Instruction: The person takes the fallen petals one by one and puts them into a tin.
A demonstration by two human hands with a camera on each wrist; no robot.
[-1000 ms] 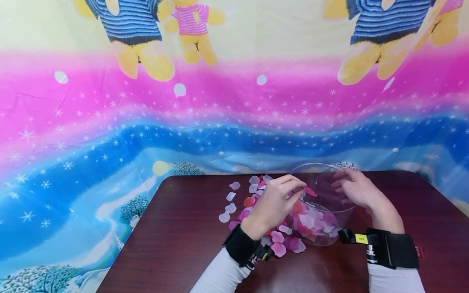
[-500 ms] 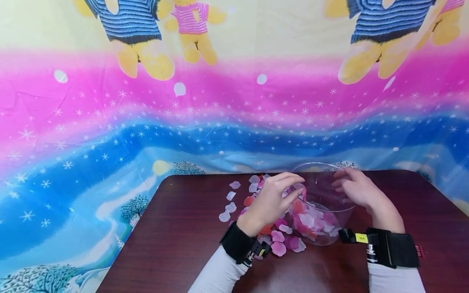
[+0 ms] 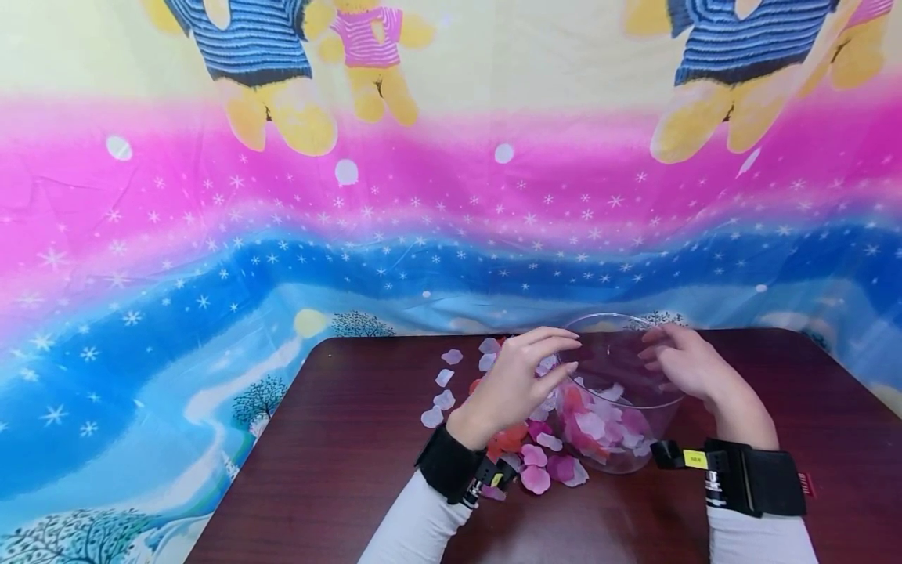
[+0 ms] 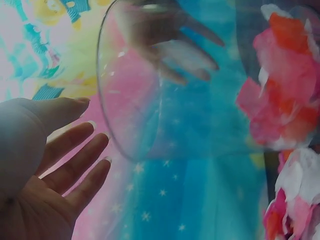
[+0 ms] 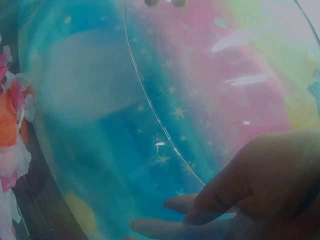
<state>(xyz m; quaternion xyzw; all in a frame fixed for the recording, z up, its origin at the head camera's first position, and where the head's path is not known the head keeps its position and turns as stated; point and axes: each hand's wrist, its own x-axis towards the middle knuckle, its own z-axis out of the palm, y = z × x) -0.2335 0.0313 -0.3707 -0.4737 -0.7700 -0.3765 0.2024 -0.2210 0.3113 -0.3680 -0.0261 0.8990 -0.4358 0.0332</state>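
A clear plastic tub (image 3: 640,407), round and tapering, stands on the table with pink, white and red artificial petals (image 3: 595,427) gathered in its lower part. My left hand (image 3: 503,385) hovers at the tub's left rim, fingers apart and nothing between them; the left wrist view shows the same hand (image 4: 70,165) spread beside the rim. At the right side my right hand (image 3: 698,368) holds the tub by its rim, with fingers bent over the edge. More loose petals (image 3: 535,479) lie on the table left of the tub, partly hidden beneath my left hand and wrist.
The dark wooden table (image 3: 352,478) ends at a back edge close behind the tub. A printed curtain (image 3: 451,204) with bears and snowflakes hangs behind it. A few pale petals (image 3: 444,399) lie apart on the left, and a small red tag (image 3: 807,485) shows by my right wrist strap.
My left hand pinched a bright pink petal over the tub, then let it go and it dropped inside. That hand has opened and drawn slightly left. The right hand stays put.
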